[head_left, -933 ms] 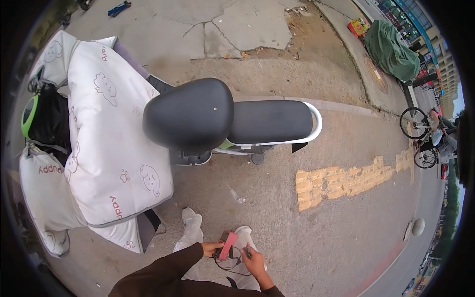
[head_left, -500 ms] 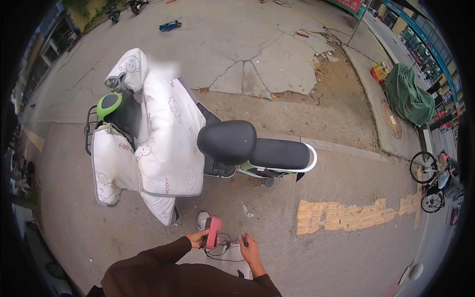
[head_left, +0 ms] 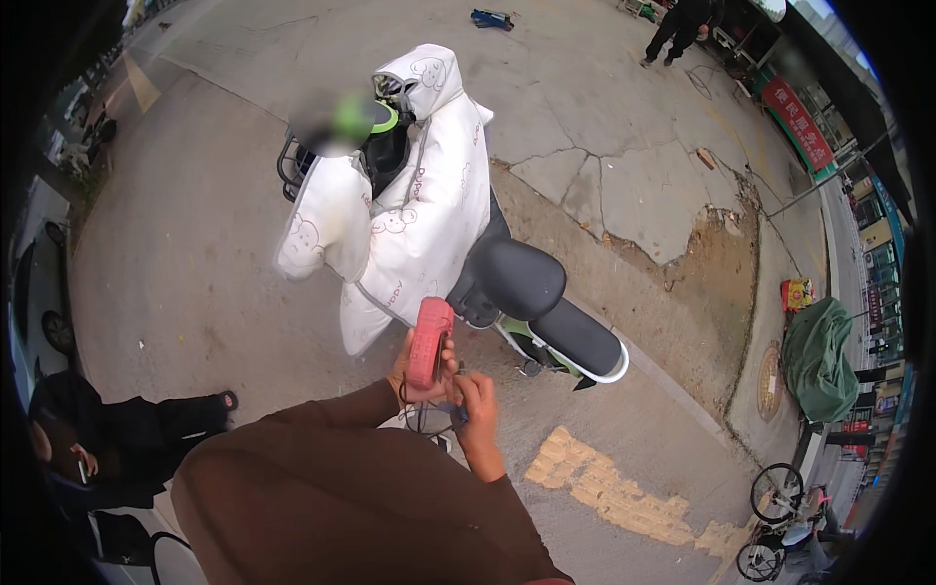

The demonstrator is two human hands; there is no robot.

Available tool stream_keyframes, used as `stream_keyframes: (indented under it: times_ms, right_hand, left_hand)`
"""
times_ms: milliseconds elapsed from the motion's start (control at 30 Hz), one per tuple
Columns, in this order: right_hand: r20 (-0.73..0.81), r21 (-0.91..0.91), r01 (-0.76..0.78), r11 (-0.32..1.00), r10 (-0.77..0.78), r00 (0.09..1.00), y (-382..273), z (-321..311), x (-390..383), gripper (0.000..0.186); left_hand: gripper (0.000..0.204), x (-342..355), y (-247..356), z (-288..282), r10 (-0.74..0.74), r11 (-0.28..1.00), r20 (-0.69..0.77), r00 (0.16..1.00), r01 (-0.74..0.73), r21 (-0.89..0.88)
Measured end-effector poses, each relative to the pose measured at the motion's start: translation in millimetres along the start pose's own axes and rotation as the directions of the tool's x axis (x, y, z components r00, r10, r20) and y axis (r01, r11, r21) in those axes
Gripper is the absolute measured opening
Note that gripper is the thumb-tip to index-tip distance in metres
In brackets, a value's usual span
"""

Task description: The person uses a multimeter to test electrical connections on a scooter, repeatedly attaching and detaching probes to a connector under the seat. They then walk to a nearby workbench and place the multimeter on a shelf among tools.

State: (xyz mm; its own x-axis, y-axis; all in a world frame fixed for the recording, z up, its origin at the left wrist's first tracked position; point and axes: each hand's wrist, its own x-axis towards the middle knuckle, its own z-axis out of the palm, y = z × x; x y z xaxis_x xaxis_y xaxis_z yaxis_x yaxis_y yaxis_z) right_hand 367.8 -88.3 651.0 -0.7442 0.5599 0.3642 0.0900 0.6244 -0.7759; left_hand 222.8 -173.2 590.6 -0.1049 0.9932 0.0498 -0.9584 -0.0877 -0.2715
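My left hand (head_left: 401, 370) is wrapped round a red boxy handheld device (head_left: 429, 343), with fingers showing on both of its sides. It looks like a meter in a thick case. Dark leads (head_left: 419, 421) loop below it. Close by on the right, my right hand (head_left: 477, 402) is closed on a dark lead end (head_left: 458, 413); its exact shape is too small to tell. Beyond my hands stands an electric scooter (head_left: 517, 278) with black seats. A white quilted windshield cover (head_left: 444, 210) with cartoon prints hangs over its front.
At the left is a person in black (head_left: 146, 439); another person (head_left: 682, 29) stands far off. A green-covered object (head_left: 821, 361) and a bicycle (head_left: 777, 492) are on the right. Worn yellow paving (head_left: 604, 483) marks the ground. Broken concrete (head_left: 721, 258) lies beyond the scooter.
My view has turned, and the scooter appears farther right. Both hands have come up and closer together, with the red device raised. The person in black at the left has come into view.
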Motion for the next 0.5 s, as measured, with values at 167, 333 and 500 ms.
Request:
stream_keyframes:
  times_ms: [167,333,500]
  right_hand:
    - [0.145,0.014,0.239,0.971,-0.238,0.96,-3,19,71,0.033]
    - [0.514,-0.004,0.402,0.916,-0.343,0.786,-21,20,166,0.047]
    - [0.687,0.071,0.59,0.804,-0.468,0.556,-36,27,262,0.05]
  left_hand:
    - [0.066,18,54,28,0.134,0.988,0.016,0.991,-0.135,0.08]
    - [0.067,36,116,44,0.226,0.948,0.051,0.973,-0.231,0.219]
    - [0.069,30,182,89,0.349,0.819,0.118,0.93,-0.364,0.444]
